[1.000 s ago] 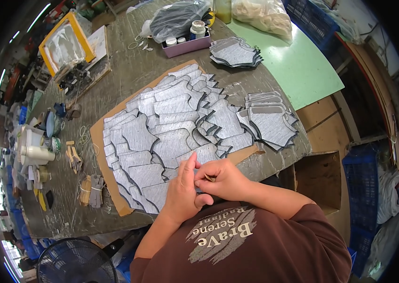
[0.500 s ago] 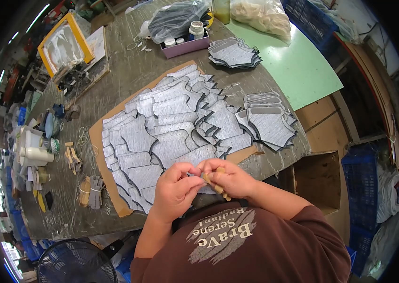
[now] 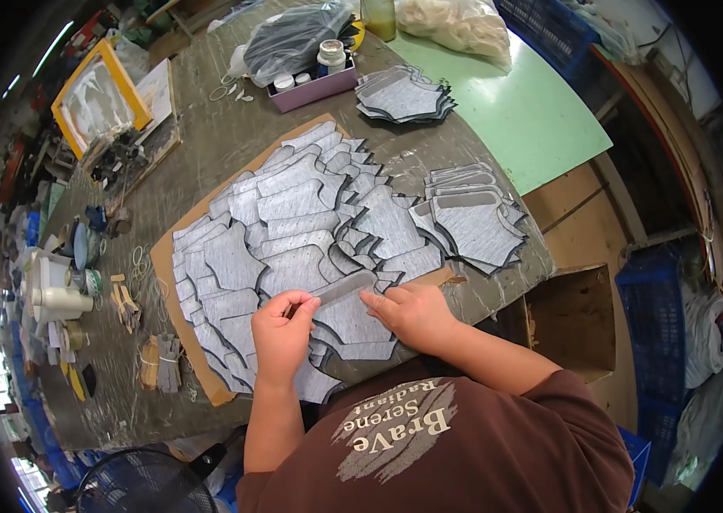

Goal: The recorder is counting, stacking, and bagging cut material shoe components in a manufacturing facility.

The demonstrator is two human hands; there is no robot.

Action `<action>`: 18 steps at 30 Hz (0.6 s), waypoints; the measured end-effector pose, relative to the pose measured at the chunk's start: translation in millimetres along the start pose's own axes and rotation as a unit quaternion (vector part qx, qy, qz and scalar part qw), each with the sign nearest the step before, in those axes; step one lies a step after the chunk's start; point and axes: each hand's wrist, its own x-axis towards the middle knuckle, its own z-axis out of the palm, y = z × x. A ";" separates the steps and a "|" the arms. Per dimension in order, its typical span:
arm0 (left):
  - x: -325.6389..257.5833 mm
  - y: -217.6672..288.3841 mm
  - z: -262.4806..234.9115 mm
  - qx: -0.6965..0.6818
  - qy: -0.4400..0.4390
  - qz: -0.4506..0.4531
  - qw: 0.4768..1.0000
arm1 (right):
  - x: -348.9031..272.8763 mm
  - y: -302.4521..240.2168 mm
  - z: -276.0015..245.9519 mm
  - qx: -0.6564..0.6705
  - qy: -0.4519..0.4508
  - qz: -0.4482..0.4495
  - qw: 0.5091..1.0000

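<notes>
A grey shoe-upper-like cut piece [image 3: 353, 323] with dark edges lies in front of me, a darker smooth band along its far edge. At that band's left end my left hand [image 3: 283, 332] is closed in a pinch; what sits between its fingertips is too small to make out. My right hand [image 3: 413, 315] rests on the piece's right side, thumb and forefinger tips pressed on it near the band. Its other fingers curl under, and what they hold, if anything, is hidden. Many overlapping grey pieces [image 3: 293, 209] cover the brown cardboard sheet [image 3: 163, 256] beyond my hands.
More grey pieces lie stacked at right [image 3: 477, 224] and in a far pile [image 3: 404, 94]. A purple box [image 3: 317, 92] holds jars. A yellow-framed screen [image 3: 100, 94] leans at far left. Bundled tan strips [image 3: 149, 362] and a white container [image 3: 60, 299] sit left; a fan [image 3: 146, 483] stands below.
My hands have moved apart from their meeting point, left hand leftward, right hand slightly right, onto the cut piece. Tan strips seen in my right hand are out of sight. The view shifted slightly.
</notes>
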 end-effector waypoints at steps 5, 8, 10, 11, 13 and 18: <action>3.6 0.9 -1.6 0.010 -0.010 -0.014 1.000 | -0.1 0.1 2.1 -0.004 0.007 -0.002 1.000; 5.2 1.9 -0.2 0.016 -0.007 -0.021 1.000 | 0.0 -1.0 -0.4 -0.006 -0.010 0.009 1.000; 6.1 -0.3 -0.4 0.021 -0.005 -0.018 1.000 | 0.2 -1.7 -1.1 -0.002 -0.014 0.017 1.000; 6.3 -0.8 -0.3 0.026 -0.004 -0.015 1.000 | 0.0 -1.5 -0.7 -0.002 -0.014 0.018 1.000; 6.6 -0.2 0.2 0.028 -0.007 -0.016 0.999 | -0.4 -1.1 0.5 0.000 -0.007 0.016 1.000; 8.0 -1.7 0.9 0.033 -0.001 -0.015 0.999 | 2.0 -1.3 -0.5 -0.002 0.023 0.001 1.000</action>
